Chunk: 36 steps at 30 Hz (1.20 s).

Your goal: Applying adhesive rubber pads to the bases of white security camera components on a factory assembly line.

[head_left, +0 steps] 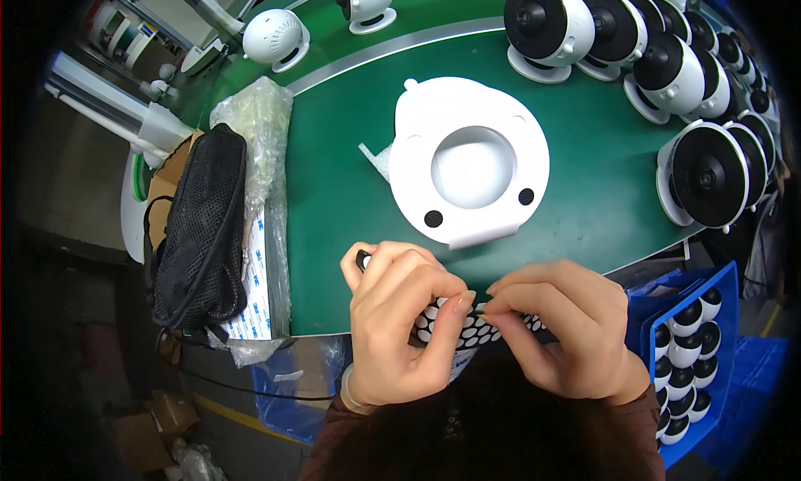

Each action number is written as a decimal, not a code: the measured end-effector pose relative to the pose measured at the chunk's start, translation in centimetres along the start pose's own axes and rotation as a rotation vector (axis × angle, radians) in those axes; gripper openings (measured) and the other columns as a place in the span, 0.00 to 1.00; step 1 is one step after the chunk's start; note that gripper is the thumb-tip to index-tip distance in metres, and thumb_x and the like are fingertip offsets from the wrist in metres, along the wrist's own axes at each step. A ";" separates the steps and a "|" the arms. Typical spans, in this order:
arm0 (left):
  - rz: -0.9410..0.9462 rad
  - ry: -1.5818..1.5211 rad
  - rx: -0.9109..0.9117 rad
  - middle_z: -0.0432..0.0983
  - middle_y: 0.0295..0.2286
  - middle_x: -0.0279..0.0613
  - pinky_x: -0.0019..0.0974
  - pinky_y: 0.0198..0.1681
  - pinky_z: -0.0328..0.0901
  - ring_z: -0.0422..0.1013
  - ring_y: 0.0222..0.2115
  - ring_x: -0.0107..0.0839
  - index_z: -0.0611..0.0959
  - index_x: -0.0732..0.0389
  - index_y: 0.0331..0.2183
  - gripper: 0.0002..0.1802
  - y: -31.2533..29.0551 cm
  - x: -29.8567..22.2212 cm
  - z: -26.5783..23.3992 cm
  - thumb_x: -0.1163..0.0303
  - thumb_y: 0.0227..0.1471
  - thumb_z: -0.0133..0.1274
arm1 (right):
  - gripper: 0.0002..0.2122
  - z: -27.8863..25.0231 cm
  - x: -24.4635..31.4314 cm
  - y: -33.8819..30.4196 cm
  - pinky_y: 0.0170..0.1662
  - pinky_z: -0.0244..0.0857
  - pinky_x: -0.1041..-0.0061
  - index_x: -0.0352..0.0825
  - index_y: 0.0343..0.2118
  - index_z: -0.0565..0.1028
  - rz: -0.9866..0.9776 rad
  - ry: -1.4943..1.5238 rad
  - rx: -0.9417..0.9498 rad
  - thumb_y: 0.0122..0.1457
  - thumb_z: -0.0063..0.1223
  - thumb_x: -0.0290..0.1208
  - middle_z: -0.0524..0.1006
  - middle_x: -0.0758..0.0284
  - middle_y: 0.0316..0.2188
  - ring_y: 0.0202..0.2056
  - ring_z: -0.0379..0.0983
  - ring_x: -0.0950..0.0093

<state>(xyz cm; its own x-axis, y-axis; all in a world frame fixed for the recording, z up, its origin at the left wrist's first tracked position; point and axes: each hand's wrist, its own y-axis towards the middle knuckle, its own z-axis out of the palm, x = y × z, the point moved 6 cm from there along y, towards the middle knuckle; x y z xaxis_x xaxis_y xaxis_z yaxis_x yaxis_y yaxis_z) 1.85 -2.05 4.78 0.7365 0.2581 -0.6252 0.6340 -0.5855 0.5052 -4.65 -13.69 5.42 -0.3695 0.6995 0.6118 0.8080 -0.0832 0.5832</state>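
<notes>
"Where are the person's hands?"

"Both are at the near edge of the smooth green tabletop (334, 231). The left hand (402, 314) is curled nearly closed, its thumb and forefinger pinching the flat black sheet covered in round white dots (477, 334)."

"And the right hand (576, 327)?"

"Curled too, with its thumb and forefinger tips almost together at the upper edge of the sheet. Whether a loose dot is between them, one cannot tell."

"So the sheet is between the two hands?"

"Yes, partly covered by the fingers. A small black-and-white object (364, 260) also shows at the left hand's curled fingers, mostly hidden."

"What lies just beyond?"

"A rounded white plastic part with a large circular recess (473, 110), flat on the tabletop. A round black textured pad (433, 219) sits near its lower left edge, and a matching one (526, 196) near its lower right."

"Anything to the sides?"

"A black mesh pouch (204, 231) on the left; white ball-shaped devices with black fronts (546, 26) stand in rows at the upper right."
</notes>
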 end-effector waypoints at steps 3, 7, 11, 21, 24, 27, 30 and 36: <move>-0.058 0.023 -0.023 0.65 0.24 0.40 0.30 0.33 0.52 0.62 0.25 0.30 0.73 0.64 0.19 0.02 -0.6 0.7 -0.2 0.80 0.35 0.49 | 0.07 -0.3 0.4 0.5 0.29 0.67 0.77 0.34 0.22 0.73 -0.010 0.059 0.041 0.37 0.57 0.18 0.76 0.66 0.24 0.24 0.73 0.69; -0.158 -0.028 -0.051 0.65 0.32 0.45 0.30 0.34 0.51 0.62 0.29 0.31 0.76 0.63 0.20 0.02 -0.4 1.6 -0.1 0.79 0.36 0.52 | 0.01 -3.8 -1.5 2.7 0.39 0.64 0.77 0.27 0.22 0.71 0.084 0.021 -0.249 0.44 0.51 0.18 0.76 0.57 0.31 0.35 0.72 0.73; -0.111 -0.111 -0.050 0.68 0.27 0.38 0.36 0.39 0.48 0.62 0.28 0.33 0.76 0.60 0.20 0.03 0.2 1.8 0.2 0.78 0.36 0.54 | 0.04 -3.4 -5.0 6.2 0.35 0.63 0.85 0.26 0.25 0.73 0.350 0.253 -0.169 0.50 0.52 0.22 0.76 0.64 0.28 0.30 0.71 0.81; -0.078 -0.109 -0.029 0.68 0.23 0.35 0.37 0.38 0.47 0.62 0.25 0.31 0.76 0.60 0.20 0.03 0.8 2.0 0.1 0.78 0.36 0.53 | 0.05 -2.9 -4.9 7.2 0.29 0.62 0.90 0.28 0.24 0.73 0.353 0.127 -0.074 0.49 0.53 0.24 0.74 0.70 0.21 0.24 0.69 0.86; -0.081 -0.103 -0.021 0.67 0.23 0.34 0.38 0.38 0.47 0.62 0.25 0.31 0.76 0.60 0.20 0.04 0.8 1.9 0.0 0.78 0.36 0.54 | 0.04 -2.8 -4.9 7.2 0.29 0.61 0.90 0.28 0.24 0.73 0.346 0.104 -0.073 0.49 0.53 0.24 0.74 0.71 0.21 0.23 0.69 0.86; -0.066 -0.101 -0.018 0.67 0.23 0.34 0.38 0.38 0.47 0.62 0.24 0.30 0.76 0.59 0.20 0.04 0.9 2.1 0.2 0.78 0.36 0.54 | 0.04 -2.8 -4.9 7.3 0.28 0.62 0.90 0.28 0.24 0.73 0.294 0.055 -0.062 0.48 0.54 0.24 0.74 0.71 0.21 0.23 0.69 0.86; -0.055 -0.112 -0.019 0.67 0.22 0.33 0.38 0.37 0.47 0.62 0.24 0.30 0.76 0.59 0.20 0.04 0.9 2.2 0.2 0.78 0.36 0.54 | 0.05 -2.8 -5.0 7.5 0.29 0.62 0.90 0.29 0.24 0.73 0.277 0.051 -0.031 0.48 0.54 0.25 0.74 0.71 0.21 0.23 0.69 0.86; -0.057 -0.107 -0.028 0.66 0.22 0.33 0.38 0.37 0.47 0.62 0.24 0.30 0.76 0.59 0.20 0.03 0.8 1.9 0.1 0.78 0.36 0.54 | 0.05 -2.9 -5.3 7.4 0.31 0.62 0.89 0.28 0.25 0.73 0.334 0.167 -0.004 0.49 0.54 0.26 0.73 0.70 0.22 0.25 0.69 0.86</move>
<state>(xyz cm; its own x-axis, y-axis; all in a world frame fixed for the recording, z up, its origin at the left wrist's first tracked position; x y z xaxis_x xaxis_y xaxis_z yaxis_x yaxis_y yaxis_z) 3.75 -2.05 3.93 0.6708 0.2060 -0.7124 0.6814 -0.5503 0.4825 1.95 -20.03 8.01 -0.1560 0.5080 0.8471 0.8951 -0.2898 0.3387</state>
